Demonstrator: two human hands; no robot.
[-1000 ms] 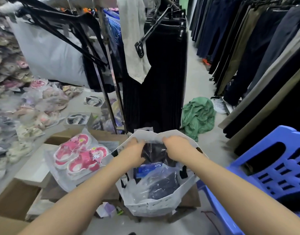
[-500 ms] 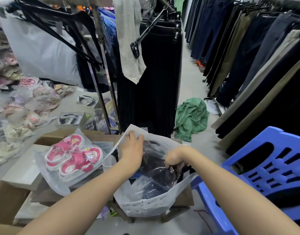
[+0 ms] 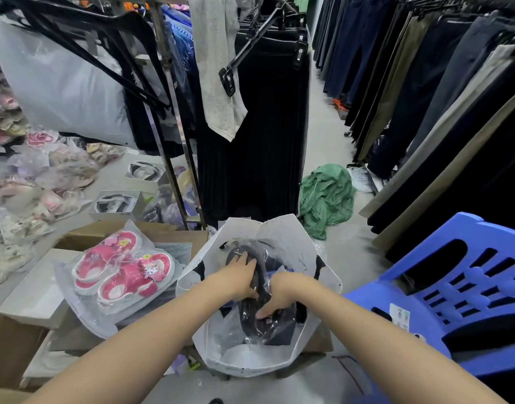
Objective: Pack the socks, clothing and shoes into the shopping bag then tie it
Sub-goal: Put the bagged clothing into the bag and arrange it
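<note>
A white shopping bag [image 3: 282, 234] stands open on a low stand in front of me. Both hands reach down inside it. My left hand [image 3: 238, 277] and my right hand [image 3: 279, 297] press on a dark garment wrapped in clear plastic [image 3: 257, 319], which lies in the bag on top of other packed items. A pair of pink children's shoes [image 3: 123, 268] in a clear plastic bag lies on cardboard boxes just left of the shopping bag.
A blue plastic chair [image 3: 460, 290] stands close on the right. A clothes rack with black skirts [image 3: 265, 135] is right behind the bag. A green garment [image 3: 326, 196] lies on the floor. Trousers hang along the right; packaged shoes pile up on the left.
Both hands have gone from the bag's rim down into the bag, pushing the plastic-wrapped dark garment deeper inside.
</note>
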